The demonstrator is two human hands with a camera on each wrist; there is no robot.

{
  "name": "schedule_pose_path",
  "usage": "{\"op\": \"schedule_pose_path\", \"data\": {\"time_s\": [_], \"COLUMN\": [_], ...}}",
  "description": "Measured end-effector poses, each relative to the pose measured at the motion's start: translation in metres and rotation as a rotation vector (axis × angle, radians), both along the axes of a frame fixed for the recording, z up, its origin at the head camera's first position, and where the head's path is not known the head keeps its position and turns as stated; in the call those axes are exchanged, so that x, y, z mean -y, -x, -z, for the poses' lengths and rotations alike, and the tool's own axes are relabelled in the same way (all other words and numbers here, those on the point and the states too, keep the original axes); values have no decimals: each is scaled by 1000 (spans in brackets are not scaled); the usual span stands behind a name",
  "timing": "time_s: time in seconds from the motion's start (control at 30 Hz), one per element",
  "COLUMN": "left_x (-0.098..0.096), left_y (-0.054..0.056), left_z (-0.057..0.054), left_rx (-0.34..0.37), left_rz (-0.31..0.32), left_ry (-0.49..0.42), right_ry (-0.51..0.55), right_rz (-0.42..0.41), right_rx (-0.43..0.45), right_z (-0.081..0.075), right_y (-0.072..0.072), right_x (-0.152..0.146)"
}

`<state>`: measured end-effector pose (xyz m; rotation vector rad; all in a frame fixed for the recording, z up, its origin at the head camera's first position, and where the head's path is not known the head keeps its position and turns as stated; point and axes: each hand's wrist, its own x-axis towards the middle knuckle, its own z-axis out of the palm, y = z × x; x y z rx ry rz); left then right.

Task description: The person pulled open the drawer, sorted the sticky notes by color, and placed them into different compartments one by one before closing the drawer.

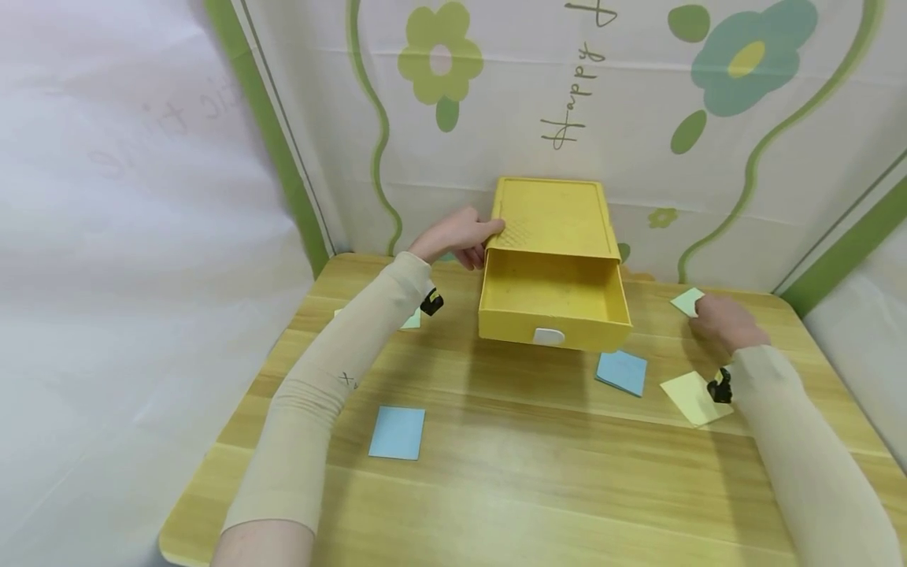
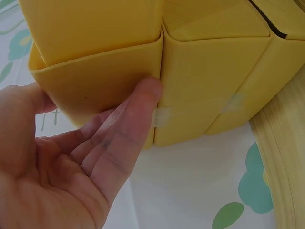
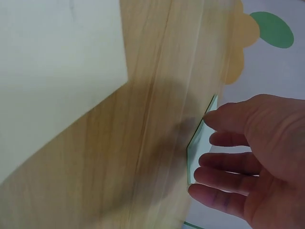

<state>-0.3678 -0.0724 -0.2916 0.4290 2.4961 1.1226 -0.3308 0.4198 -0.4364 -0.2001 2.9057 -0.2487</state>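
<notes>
A yellow drawer box [image 1: 553, 216] stands at the back of the table, its front drawer [image 1: 517, 325] pulled out, with a white tab on the front. My left hand [image 1: 457, 236] grips the box's upper left edge, thumb on top. In the left wrist view, its fingers [image 2: 126, 129] lie along the yellow side wall. Toward the back right, my right hand [image 1: 726, 321] is over a pale green sticky note [image 1: 686, 302]. Its fingers are spread and slightly bent at the note in the right wrist view; whether they touch it is hard to tell.
Blue sticky notes [image 1: 622, 372] lie just right of the drawer, and a yellow note [image 1: 694, 399] is under the right wrist. Another blue note [image 1: 397, 432] lies front left. Pale green paper [image 1: 412, 320] shows behind the left forearm. A printed curtain [image 1: 496, 94] hangs behind the table.
</notes>
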Motion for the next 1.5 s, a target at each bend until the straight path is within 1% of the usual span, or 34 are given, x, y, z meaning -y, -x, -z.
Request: {"op": "schedule_pose_path", "data": {"time_s": [0.17,0.43,0.53,0.6,0.73,0.97,1.17,1.3,1.5], "left_x": [0,0,0,1,2,2,-2,-2,-2], "left_y": [0,-1,0,0,0,0,1,3,3], "left_z": [-1,-1,0,1,1,1,3,3,2], "left_rx": [3,4,8,12,20,-3,2,7,7], "left_rz": [-1,0,4,6,8,16,23,16,6], "left_ry": [3,-9,-15,-15,-14,-22,-18,-27,-17], "right_ry": [-6,-18,-41,-70,-133,-174,-187,-184,-203], "right_rz": [42,30,8,-22,-81,-132,-164,-184,-204], "right_rx": [24,-9,-35,-64,-112,-183,-192,-202,-214], "right_z": [5,11,14,14,13,15,20,21,22], "right_y": [-4,-2,0,1,-2,-4,-4,0,5], "right_x": [-3,-6,-8,-7,-1,6,4,4,7]}}
